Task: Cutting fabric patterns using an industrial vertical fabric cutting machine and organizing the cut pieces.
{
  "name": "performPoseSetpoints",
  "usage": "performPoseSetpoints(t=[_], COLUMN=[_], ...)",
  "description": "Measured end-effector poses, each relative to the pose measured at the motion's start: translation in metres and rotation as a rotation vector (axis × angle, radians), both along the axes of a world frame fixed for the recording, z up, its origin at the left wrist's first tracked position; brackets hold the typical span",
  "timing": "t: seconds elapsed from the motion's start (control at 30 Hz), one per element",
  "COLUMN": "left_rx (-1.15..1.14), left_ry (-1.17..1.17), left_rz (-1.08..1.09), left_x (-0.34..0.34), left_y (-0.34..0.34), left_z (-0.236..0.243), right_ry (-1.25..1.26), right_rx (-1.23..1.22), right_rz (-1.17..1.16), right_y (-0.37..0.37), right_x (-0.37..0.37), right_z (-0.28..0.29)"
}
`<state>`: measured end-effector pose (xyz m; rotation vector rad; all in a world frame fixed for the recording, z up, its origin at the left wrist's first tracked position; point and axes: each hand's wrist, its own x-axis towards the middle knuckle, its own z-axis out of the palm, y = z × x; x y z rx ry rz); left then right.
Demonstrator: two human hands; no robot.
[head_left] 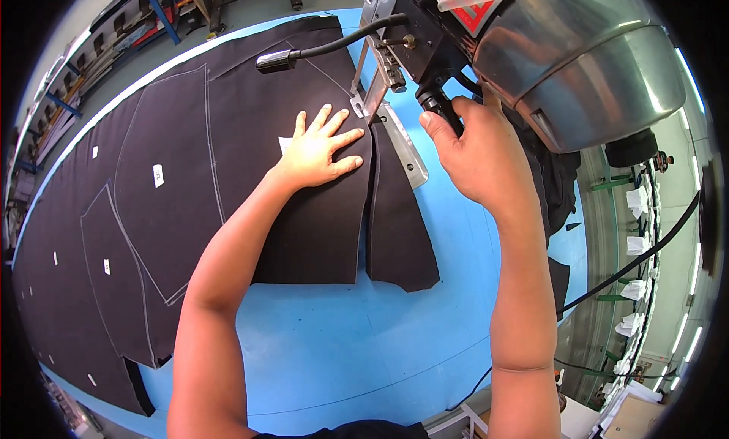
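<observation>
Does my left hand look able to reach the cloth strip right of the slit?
Likely yes: your left hand lies flat beside the slit, holding nothing, with just that gap before the cloth strip.

Cloth (182, 135) looks matt, mtr hsg (585, 67) glossy metal.

Before you, the flat sheet of fabric (171, 226) is solid black, patterned with thin, pale drawn outlines (211, 139), straight, curved and partly doubled, and dotted with small, white rectangular labels (158, 175). Your broad, smooth desk (326, 325) is bright blue. Your machine's rounded metal housing (585, 71) is shiny silver-grey, with a red plate (478, 15); its cylindrical handle (440, 107) is black, its flat metal base plate (408, 150) silver. The flexible-necked lamp (276, 61) and your shirt (357, 431) are black.
</observation>
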<state>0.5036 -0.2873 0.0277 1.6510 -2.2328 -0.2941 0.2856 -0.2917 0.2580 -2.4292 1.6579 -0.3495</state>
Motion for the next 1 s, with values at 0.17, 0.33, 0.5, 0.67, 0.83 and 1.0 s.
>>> performPoseSetpoints(t=[0.17,0.33,0.5,0.67,0.83,1.0], left_rx=[0.006,0.089,0.085,0.113,0.123,0.113], left_ry=[0.001,0.001,0.001,0.009,0.002,0.006], left_rz=[0.004,-0.001,0.064,0.065,0.068,0.068], left_x=[0.0,0.002,0.013,0.012,0.013,0.013], left_y=[0.0,-0.002,-0.015,-0.014,-0.015,-0.014], left_z=[0.003,0.014,0.018,0.013,0.014,0.014], right_ry=[0.009,0.013,-0.009,-0.011,-0.004,-0.027], right_rx=[0.011,0.044,0.001,0.005,0.002,0.04], right_rz=[0.005,-0.002,0.029,0.043,0.054,0.064], right_y=[-0.004,-0.005,-0.009,-0.014,-0.019,-0.024], right_x=[-0.001,0.001,-0.002,-0.003,-0.004,-0.007], right_z=[0.001,0.003,-0.002,-0.003,-0.002,-0.004])
